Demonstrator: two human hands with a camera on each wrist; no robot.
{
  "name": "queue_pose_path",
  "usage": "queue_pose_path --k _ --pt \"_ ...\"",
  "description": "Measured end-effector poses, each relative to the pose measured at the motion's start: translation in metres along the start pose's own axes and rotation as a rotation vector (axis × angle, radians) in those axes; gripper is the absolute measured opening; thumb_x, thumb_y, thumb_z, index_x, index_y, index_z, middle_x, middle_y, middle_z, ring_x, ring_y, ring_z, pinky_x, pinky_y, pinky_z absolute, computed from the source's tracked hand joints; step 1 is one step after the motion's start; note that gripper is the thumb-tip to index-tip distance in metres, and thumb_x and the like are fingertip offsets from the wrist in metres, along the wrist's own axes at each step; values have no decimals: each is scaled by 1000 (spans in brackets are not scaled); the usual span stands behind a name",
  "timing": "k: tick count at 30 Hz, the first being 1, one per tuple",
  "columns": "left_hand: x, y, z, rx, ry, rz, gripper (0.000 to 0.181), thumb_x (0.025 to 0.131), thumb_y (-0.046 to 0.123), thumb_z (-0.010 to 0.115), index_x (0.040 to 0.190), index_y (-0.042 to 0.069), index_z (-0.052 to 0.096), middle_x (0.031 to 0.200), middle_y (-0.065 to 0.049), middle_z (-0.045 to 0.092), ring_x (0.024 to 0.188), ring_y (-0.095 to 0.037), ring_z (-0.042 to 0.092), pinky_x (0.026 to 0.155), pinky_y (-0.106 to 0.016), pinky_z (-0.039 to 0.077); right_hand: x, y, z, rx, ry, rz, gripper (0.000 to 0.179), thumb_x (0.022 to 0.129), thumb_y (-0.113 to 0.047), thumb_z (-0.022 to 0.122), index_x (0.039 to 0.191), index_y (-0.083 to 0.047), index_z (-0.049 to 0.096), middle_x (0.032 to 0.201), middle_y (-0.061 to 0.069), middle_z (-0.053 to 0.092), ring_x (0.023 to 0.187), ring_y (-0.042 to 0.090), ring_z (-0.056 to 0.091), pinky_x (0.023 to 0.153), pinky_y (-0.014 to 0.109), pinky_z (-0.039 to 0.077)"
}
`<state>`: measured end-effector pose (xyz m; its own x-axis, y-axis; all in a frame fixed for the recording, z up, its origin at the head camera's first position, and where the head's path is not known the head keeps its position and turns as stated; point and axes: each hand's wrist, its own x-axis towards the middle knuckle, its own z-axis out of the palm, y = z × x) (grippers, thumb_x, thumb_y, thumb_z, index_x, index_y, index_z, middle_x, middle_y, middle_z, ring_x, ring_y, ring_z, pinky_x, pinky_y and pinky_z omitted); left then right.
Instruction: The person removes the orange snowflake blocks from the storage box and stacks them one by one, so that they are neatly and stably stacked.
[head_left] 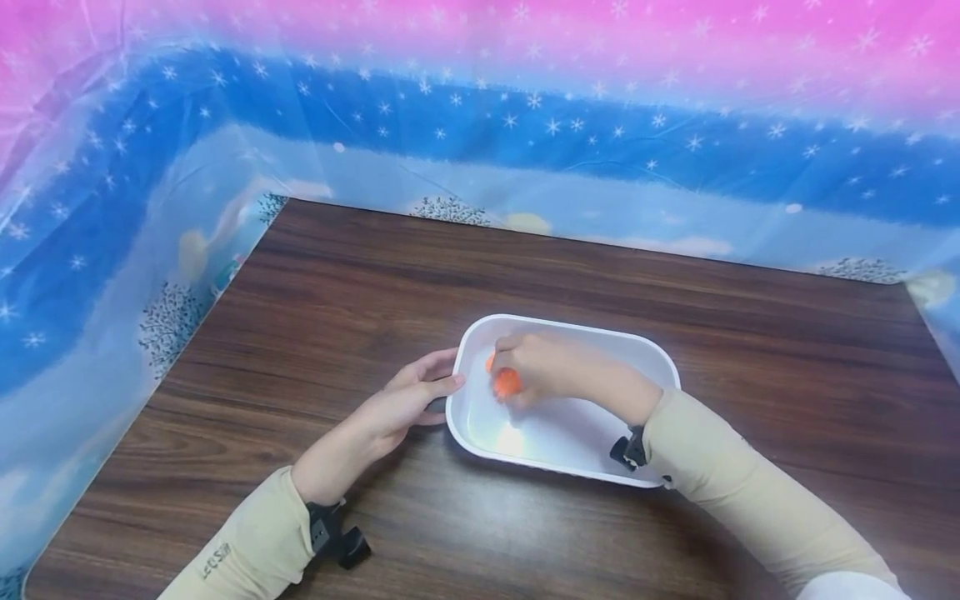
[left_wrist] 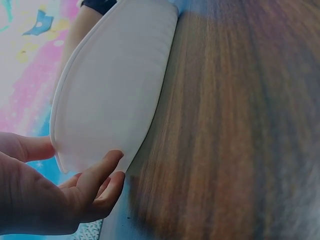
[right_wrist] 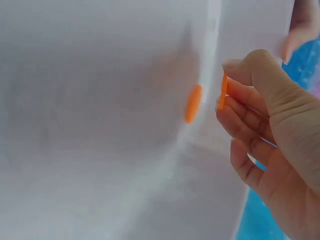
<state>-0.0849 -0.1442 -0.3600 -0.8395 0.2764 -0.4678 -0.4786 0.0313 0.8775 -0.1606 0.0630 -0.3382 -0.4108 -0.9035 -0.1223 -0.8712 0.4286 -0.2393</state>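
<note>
A white plastic tub (head_left: pixel 558 467) with rounded corners stands on the wooden table. My left hand (head_left: pixel 401 400) grips its left end, the thumb at the rim and the fingers against the outer wall, as the left wrist view shows. Inside the tub, my right hand (head_left: pixel 543 367) pinches a thin, flat orange piece (right_wrist: pixel 223 91) between thumb and fingers; it appears edge-on in the right wrist view and roundish from the head. A second orange piece (right_wrist: pixel 193 104) lies on the tub's floor close to the end wall, partly hidden by the right hand in the head view.
The dark wood-grain tabletop (head_left: pixel 360 283) extends around the tub on all sides. A pink and blue snowflake-patterned cloth (head_left: pixel 480 125) hangs behind the table and along its left side. Small black cameras are strapped to both wrists.
</note>
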Motion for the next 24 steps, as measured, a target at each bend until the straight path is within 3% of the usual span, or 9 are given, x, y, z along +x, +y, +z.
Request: queue_pose_path --k 11,17,24 --pt "1 0 1 5 12 -10 52 95 20 54 143 13 34 144 -13 37 126 -31 43 99 -49 40 -18 -7 -33 -122 22 29 29 71 -21 74 100 -16 70 91 -5 62 77 11 57 76 32 49" --pt "0 1 3 15 28 -15 53 95 19 54 143 13 34 144 -13 37 127 -30 43 100 -49 40 -34 -9 -49 -134 54 57 29 73 -22 73 101 -15 68 99 -2 64 81 11 56 78 33 49" --pt "1 2 4 18 27 -12 52 95 19 53 143 13 33 144 -13 36 128 -30 41 100 -50 39 -59 -2 -59 -144 107 67 29 73 -22 72 101 -15 68 96 -5 62 78 10 54 73 32 48"
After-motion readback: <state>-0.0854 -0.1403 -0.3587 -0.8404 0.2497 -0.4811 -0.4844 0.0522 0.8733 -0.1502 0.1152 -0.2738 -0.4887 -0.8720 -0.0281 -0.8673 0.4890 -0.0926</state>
